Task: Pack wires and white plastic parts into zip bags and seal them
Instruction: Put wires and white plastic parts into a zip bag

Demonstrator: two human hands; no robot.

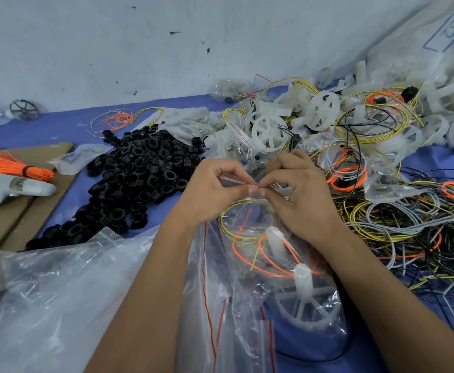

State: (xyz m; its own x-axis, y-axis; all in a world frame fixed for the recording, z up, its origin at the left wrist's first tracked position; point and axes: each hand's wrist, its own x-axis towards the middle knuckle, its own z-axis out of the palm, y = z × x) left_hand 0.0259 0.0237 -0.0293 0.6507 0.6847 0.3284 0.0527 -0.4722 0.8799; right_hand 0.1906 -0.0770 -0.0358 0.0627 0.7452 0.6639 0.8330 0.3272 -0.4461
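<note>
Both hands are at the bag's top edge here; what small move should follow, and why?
Probably slide the pinch along the zip strip to close it. The left hand and right hand pinch the bag there at its mouth, and wires and a white wheel part already sit inside.

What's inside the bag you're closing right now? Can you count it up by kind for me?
In the zip bag pinched by the left hand and right hand:
White plastic wheel: 1
Orange wire: 1
Yellow wire: 1
Total: 3 that I can make out; the plastic hides finer detail.
</note>
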